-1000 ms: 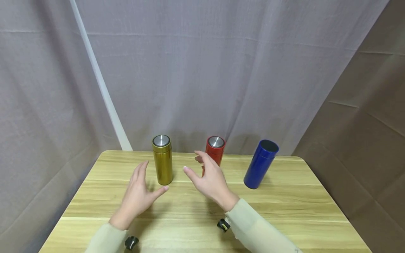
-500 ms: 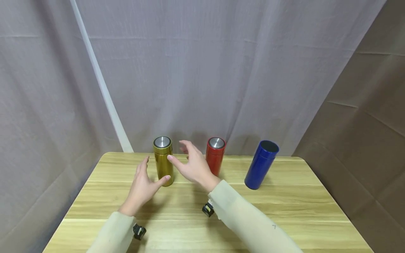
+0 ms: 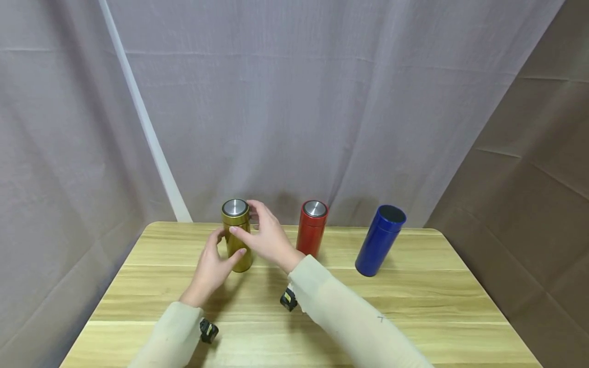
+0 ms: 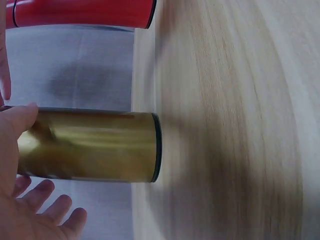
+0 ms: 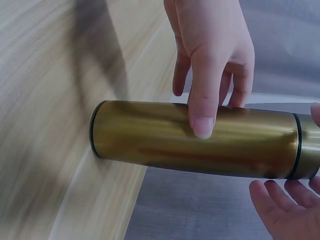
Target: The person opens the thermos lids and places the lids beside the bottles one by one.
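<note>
A gold vacuum flask [image 3: 232, 221] with a silver-topped lid [image 3: 234, 207] stands upright on the wooden table. My left hand [image 3: 213, 266] is at its lower left, its thumb across the front of the body. In the left wrist view the fingers [image 4: 58, 207] of this hand are bent loosely and spread, mostly apart from the flask [image 4: 100, 145]. My right hand [image 3: 269, 237] is on the other side, higher up, thumb in front and fingers beside the lid. The right wrist view shows its fingertips [image 5: 280, 197] close to the lid end of the flask [image 5: 155, 130].
A red flask [image 3: 313, 230] stands right of the gold one, close to my right wrist. Farther right is a blue flask [image 3: 377, 243] with a dark top. Grey curtains [image 3: 285, 112] hang behind the table [image 3: 414, 312].
My right hand has moved left from in front of the red flask to the gold one. My left hand has shifted right and forward, nearer to the gold flask. The flasks have stayed in place.
</note>
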`<action>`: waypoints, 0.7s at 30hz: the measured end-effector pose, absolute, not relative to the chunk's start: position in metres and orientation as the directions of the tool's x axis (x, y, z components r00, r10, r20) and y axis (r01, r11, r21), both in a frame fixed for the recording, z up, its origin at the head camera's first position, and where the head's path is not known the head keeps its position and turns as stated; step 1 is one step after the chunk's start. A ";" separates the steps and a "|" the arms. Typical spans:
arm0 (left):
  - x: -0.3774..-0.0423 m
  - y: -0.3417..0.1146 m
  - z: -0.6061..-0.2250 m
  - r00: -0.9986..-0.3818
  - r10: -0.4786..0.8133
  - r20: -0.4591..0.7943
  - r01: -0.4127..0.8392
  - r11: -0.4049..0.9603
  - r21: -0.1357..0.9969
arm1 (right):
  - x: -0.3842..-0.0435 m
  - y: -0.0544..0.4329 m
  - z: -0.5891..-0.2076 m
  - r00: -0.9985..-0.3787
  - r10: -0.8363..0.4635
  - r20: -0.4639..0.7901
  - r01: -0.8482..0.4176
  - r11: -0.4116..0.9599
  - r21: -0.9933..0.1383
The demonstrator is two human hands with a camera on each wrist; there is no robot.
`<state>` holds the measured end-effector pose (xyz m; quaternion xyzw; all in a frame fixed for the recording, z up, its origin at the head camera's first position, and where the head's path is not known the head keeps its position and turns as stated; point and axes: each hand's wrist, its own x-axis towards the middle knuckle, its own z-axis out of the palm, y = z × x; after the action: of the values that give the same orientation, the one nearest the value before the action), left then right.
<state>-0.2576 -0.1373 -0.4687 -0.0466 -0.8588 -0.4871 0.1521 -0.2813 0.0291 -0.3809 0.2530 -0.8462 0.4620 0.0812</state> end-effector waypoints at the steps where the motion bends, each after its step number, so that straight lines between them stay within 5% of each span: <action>1: -0.258 -0.136 -0.469 -0.950 -0.068 0.304 0.228 0.516 0.826 | -0.281 0.029 -0.381 -0.860 -0.352 0.370 -0.501 0.444 -0.743; 8: -0.257 -0.133 -0.475 -0.955 -0.061 0.290 0.226 0.487 0.844 | -0.274 0.024 -0.380 -0.867 -0.356 0.349 -0.489 0.472 -0.734; 21: -0.253 -0.125 -0.477 -0.943 -0.101 0.318 0.228 0.503 0.834 | -0.264 0.029 -0.382 -0.819 -0.356 0.451 -0.567 0.627 -0.534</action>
<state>-0.2533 -0.1246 -0.4772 -0.0373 -0.8510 -0.4971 0.1653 -0.2635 0.0289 -0.3822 0.2596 -0.8889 0.3451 0.1526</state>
